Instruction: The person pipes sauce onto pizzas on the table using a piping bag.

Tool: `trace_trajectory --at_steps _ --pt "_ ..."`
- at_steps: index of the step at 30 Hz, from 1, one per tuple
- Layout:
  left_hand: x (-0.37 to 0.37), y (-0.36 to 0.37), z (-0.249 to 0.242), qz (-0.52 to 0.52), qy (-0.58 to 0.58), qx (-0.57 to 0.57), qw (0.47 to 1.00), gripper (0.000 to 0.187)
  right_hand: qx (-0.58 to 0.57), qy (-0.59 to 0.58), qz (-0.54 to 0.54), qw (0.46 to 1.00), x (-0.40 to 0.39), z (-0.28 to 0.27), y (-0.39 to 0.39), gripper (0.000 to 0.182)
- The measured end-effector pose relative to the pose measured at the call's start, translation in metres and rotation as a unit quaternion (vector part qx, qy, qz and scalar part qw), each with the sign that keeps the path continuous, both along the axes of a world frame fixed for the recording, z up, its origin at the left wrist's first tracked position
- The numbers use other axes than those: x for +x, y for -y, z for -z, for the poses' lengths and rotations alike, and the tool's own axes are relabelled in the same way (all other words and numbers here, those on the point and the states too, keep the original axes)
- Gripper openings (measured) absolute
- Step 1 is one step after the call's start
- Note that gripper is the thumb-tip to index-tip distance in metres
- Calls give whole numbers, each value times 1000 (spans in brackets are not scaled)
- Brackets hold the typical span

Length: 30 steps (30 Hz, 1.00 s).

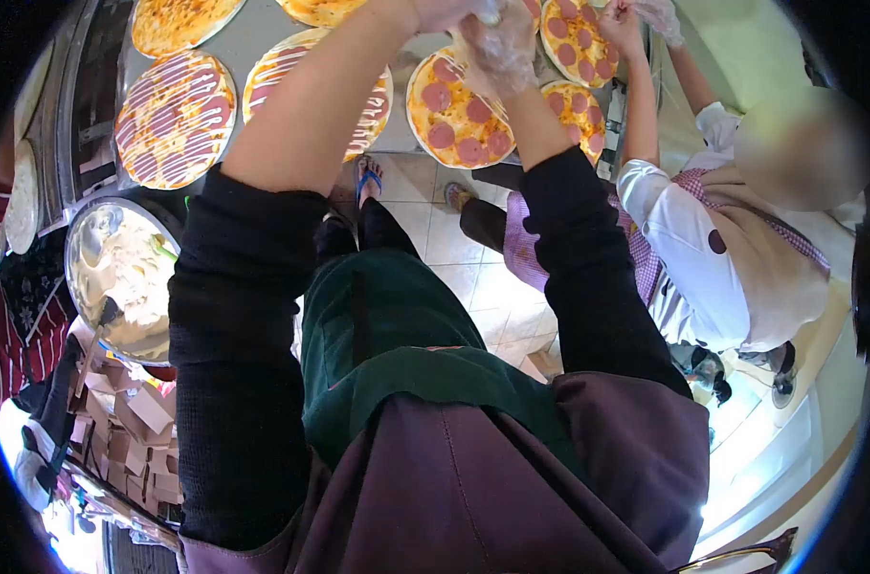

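Observation:
At the top edge, my left hand (445, 13) is partly cut off by the frame, its fingers closed against my right hand. My right hand (497, 55), in a clear plastic glove, is curled closed. Between them shows a bit of a whitish, soft-looking thing (490, 12), mostly hidden. Under my right hand lies a pizza (468, 117) with round sausage slices and some thin white sauce lines. Beneath my left forearm is a pizza with white stripes (368, 120). Another striped pizza (175, 120) lies further left.
More pizzas lie on the metal counter (253, 29), including a sausage-slice pizza (579, 43) at right. A steel bowl (76, 253) of creamy white mixture stands at left, above cardboard boxes (133, 430). A co-worker (703, 249) stands close on my right, hands near the pizzas.

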State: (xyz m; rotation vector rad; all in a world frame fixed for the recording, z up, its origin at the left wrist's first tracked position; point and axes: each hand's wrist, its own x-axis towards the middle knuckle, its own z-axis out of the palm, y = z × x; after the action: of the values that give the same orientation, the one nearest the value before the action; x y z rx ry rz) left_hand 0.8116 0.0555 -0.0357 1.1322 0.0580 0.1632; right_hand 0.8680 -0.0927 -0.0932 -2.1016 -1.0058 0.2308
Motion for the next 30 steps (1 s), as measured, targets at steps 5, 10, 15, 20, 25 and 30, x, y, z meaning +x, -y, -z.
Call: trace_trajectory --at_steps 5,10,15,20,25,30 --pt "10 19 44 56 18 -47 997 14 -61 96 -26 993 -3 -12 7 21" --pt "1 87 25 -68 203 342 915 10 4 42 46 998 -21 -29 79 25" --pt "0 74 32 -92 239 372 892 10 -5 -42 74 996 -18 -6 71 27" --pt "-6 13 13 -42 54 20 997 19 -30 68 13 997 -18 -3 -6 27" --pt "-10 20 11 14 -18 -163 986 18 -22 75 5 997 -29 -23 3 28" --pt "-9 80 36 -78 185 343 918 11 -17 31 48 998 -31 -18 70 28"
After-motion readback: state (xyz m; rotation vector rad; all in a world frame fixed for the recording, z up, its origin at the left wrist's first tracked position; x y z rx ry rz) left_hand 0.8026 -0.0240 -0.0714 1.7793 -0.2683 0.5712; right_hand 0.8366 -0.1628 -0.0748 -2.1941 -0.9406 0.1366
